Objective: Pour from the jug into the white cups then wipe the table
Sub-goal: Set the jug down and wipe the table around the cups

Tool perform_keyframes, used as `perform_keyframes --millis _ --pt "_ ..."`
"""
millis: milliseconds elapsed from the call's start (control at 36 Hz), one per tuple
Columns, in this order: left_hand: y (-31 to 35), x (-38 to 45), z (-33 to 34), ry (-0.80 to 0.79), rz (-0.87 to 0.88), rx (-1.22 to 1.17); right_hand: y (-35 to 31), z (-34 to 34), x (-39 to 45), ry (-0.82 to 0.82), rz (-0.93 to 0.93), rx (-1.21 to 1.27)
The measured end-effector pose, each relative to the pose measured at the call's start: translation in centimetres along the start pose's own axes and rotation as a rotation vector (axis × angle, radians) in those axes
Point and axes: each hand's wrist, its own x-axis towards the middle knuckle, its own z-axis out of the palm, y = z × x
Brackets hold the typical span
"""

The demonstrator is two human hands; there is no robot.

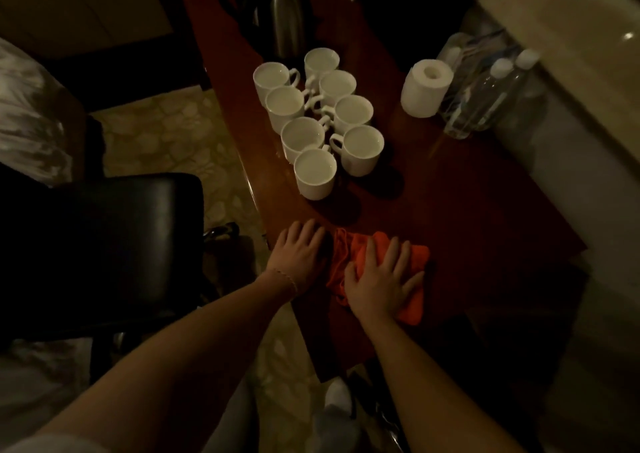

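Cups (pixel 318 117) look full, so the right hand (pixel 381 279) presses flat, fingers spread, on the orange cloth (pixel 412 269) to wipe; the left hand (pixel 299 255) rests flat on the surface (pixel 467 210).

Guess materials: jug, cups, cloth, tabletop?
Jug: likely brushed stainless steel, with a dull grey sheen on its body.
White cups: probably glazed ceramic; thick smooth walls, moulded handles.
Orange cloth: soft fabric, perhaps microfibre; matte, bunching under the right hand.
Table: seemingly lacquered reddish wood or veneer; glossy reflections.
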Motion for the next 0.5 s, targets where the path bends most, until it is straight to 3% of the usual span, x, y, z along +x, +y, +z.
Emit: perform_keyframes --millis 389,500 --pt "-4.8 1.2 -3.4 -0.152 0.346 0.057 -5.8 0.3 -2.9 0.036 0.322 0.17" --pt "-3.8 1.4 -4.1 -0.154 0.575 -0.022 -4.9 0.1 -3.5 0.05 0.327 0.259"
